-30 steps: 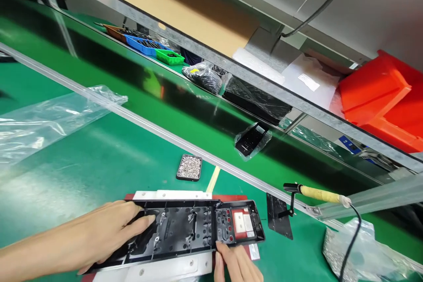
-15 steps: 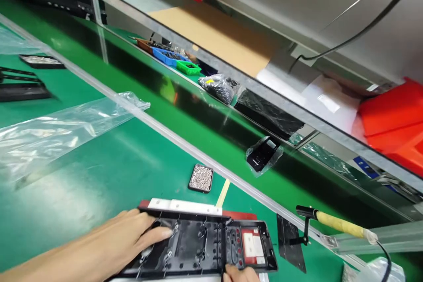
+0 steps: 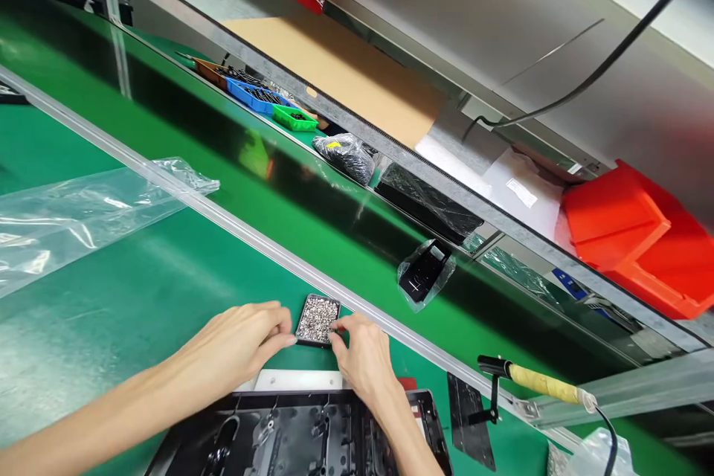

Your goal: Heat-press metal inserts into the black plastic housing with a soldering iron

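Observation:
A small black tray of tiny silver screws (image 3: 317,319) lies on the green mat. My left hand (image 3: 239,348) touches the tray's left edge, fingertips pinched together. My right hand (image 3: 360,353) meets the tray's right edge, fingers curled in a pinch over the screws; what the fingertips hold, if anything, is too small to see. Below both hands a long black plastic housing (image 3: 295,439) rests on a white and red fixture (image 3: 295,381) at the frame's bottom.
A soldering iron with a yellow handle (image 3: 532,381) sits on a stand at the right, beside a black plate (image 3: 471,420). A clear plastic bag (image 3: 83,212) lies at left. A bagged black part (image 3: 424,275) rides the conveyor. Red bins (image 3: 641,238) and parts trays (image 3: 256,97) line the back.
Both hands left the black housing and moved up to the screw tray. The view shifted, so the housing now sits lower in frame.

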Available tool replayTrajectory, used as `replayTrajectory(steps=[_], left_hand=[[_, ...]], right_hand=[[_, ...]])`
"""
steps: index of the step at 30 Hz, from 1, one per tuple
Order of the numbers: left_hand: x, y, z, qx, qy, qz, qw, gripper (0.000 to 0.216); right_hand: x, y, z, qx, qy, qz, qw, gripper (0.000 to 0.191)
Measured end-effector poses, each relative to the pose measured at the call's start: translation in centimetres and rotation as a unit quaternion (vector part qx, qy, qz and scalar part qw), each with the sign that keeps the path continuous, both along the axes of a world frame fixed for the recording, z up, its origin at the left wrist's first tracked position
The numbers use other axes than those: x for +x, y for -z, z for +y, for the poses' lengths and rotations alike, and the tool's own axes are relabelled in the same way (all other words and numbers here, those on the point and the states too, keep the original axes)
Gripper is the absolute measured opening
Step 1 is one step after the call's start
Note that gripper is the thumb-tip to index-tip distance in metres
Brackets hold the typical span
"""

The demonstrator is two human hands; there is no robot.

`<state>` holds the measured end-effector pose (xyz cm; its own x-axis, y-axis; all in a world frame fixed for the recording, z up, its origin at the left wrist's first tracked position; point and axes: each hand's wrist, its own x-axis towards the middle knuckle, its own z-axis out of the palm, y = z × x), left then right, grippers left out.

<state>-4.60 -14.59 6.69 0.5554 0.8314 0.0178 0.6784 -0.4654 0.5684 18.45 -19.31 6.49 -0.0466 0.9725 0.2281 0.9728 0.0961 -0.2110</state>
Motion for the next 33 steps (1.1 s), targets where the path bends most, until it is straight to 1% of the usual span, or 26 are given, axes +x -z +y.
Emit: replayTrajectory(steps=[3,6,9,12,17,19,21,24,26,29,33], left_hand=[[2.6,0.7,3.1,0.031,0.052,-0.001,0.998,0.026],[4.7,2.0,5.4,0.054,0.094,-0.002,0.994,0.026],[6.0,3.1,6.7,0.061,0.125,-0.003,0.99,0.026],[6.6,3.9,7.5,0.053,0.142,-0.013,0.988,0.027],[6.6,4.3,8.1,0.01,0.163,-0.069,0.984,0.029],[6.5,4.1,7.9,-0.021,0.158,-0.104,0.982,0.03],[6.2,3.6,7.4,-0.068,0.15,-0.143,0.976,0.033],[5.5,2.4,6.4,-0.161,0.158,-0.199,0.954,0.041],[4.9,1.5,5.5,-0.218,0.174,-0.23,0.932,0.046],[4.4,0.1,4.1,-0.284,0.188,-0.259,0.904,0.049],[4.2,-1.0,2.2,-0.351,0.183,-0.264,0.879,0.049]], right_hand=[[-0.3,1.2,2.0,-0.011,0.007,-0.01,1.0,0.013],[-0.2,1.4,2.3,-0.017,0.008,-0.013,1.0,0.014],[0.3,0.8,1.5,-0.019,0.011,-0.009,1.0,0.015],[1.1,0.0,0.0,-0.021,0.018,0.0,1.0,0.017],[2.0,-0.8,-2.1,-0.018,0.032,0.031,0.999,0.02],[2.0,-1.0,-2.8,-0.01,0.032,0.051,0.998,0.019],[1.7,-1.0,-3.4,0.001,0.028,0.074,0.997,0.019],[1.0,-1.0,-4.3,0.02,0.015,0.12,0.992,0.019],[0.4,-0.9,-4.9,0.045,0.0,0.187,0.981,0.02],[-0.4,-0.8,-5.7,0.089,-0.023,0.285,0.954,0.02],[-1.1,-0.8,-6.2,0.137,-0.037,0.318,0.937,0.02]])
